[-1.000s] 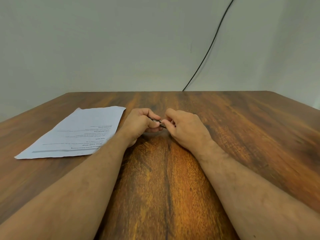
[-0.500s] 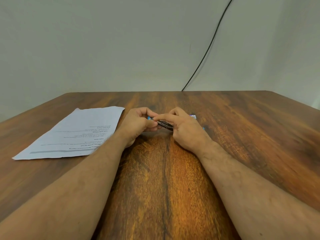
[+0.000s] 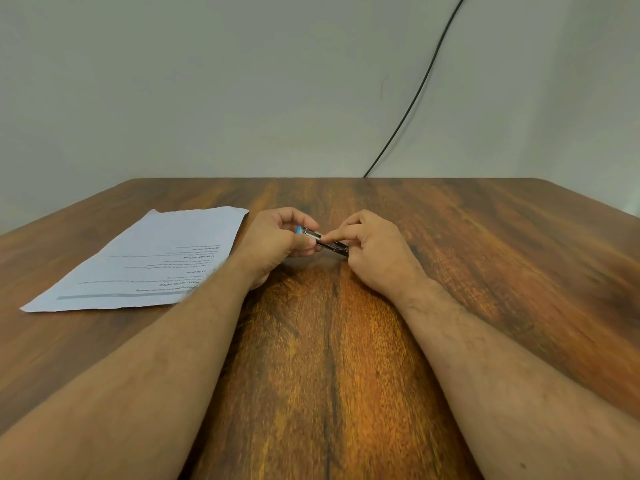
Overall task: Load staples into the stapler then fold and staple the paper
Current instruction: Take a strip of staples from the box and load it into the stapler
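Head view showed both hands meeting over the middle of the wooden desk (image 3: 332,341), with a small stapler (image 3: 323,241) held between them just above the surface. A second earlier the two fists had been pressed close together and only a sliver of metal showed; half a second earlier the dark body had begun to appear. At this moment the hands had drawn a little apart, so the metal channel of the stapler and a blue end near the left thumb were plainly exposed.

The left hand (image 3: 277,244) had its grip closed on the blue end of the stapler, thumb and curled fingers pinching it. The right hand (image 3: 375,249) steadied the other end, its grip also closed on the stapler, while its forefinger lay along the top of the metal channel. Whether a strip of staples sat in the channel was too small to tell.

Judging from this, the loading step was in hand and not finished: the stapler seemed to be opened or being pressed shut. The paper (image 3: 149,258) lay flat and unfolded on the desk, just beside the left forearm, untouched, so folding and stapling remained to be done.
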